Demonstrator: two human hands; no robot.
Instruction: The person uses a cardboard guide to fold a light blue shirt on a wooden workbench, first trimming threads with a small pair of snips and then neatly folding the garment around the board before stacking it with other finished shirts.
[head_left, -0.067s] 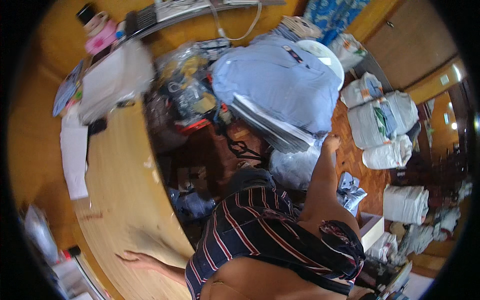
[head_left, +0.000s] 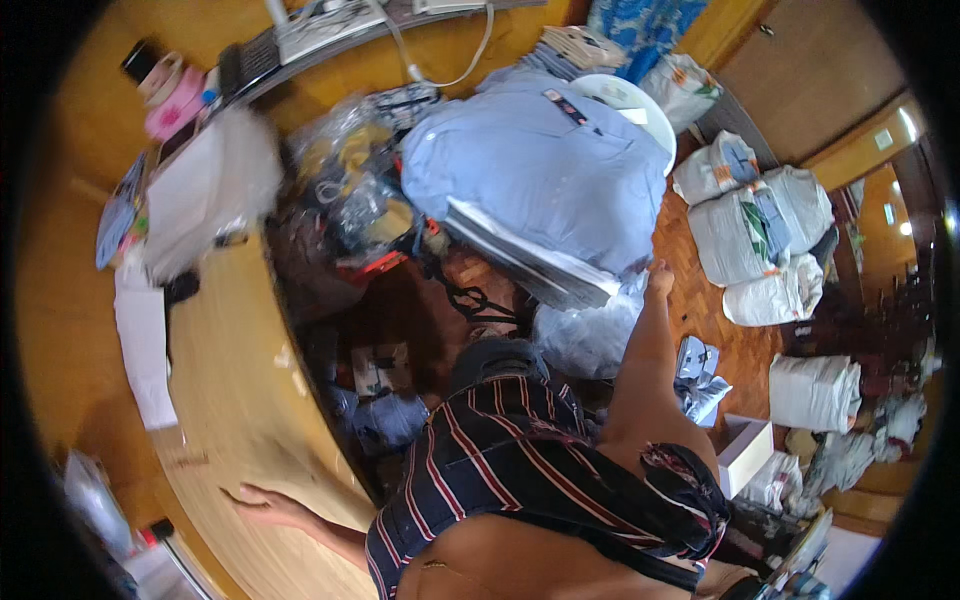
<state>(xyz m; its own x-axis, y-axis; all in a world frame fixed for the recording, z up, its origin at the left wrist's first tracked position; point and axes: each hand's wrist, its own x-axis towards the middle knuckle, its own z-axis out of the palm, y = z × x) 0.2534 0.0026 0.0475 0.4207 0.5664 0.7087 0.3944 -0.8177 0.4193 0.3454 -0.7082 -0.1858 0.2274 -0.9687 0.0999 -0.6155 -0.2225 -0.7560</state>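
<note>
My left hand (head_left: 268,505) is low over the pale wooden table (head_left: 225,400), its fingers apart and nothing in them. On the other side, my right arm reaches forward. My right hand (head_left: 659,280) is by the right corner of a large pile of light blue shirts (head_left: 540,170), its fingers loosely bent; no held thing shows. Whether it touches the pile I cannot tell. Grey and white folded layers (head_left: 530,255) show along the pile's near edge. Under that corner sits a clear plastic bag (head_left: 585,335).
White filled sacks (head_left: 735,235) line the floor at right, with another white sack (head_left: 815,392) nearer. An open white box (head_left: 745,455) lies close to my right side. Plastic-wrapped items (head_left: 355,190) heap between table and pile. White sheets (head_left: 215,180) lie at the table's far end.
The whole view has shifted slightly, with the shirt pile and table a little further left. My left hand's fingers look more spread. My right hand stays by the pile's corner.
</note>
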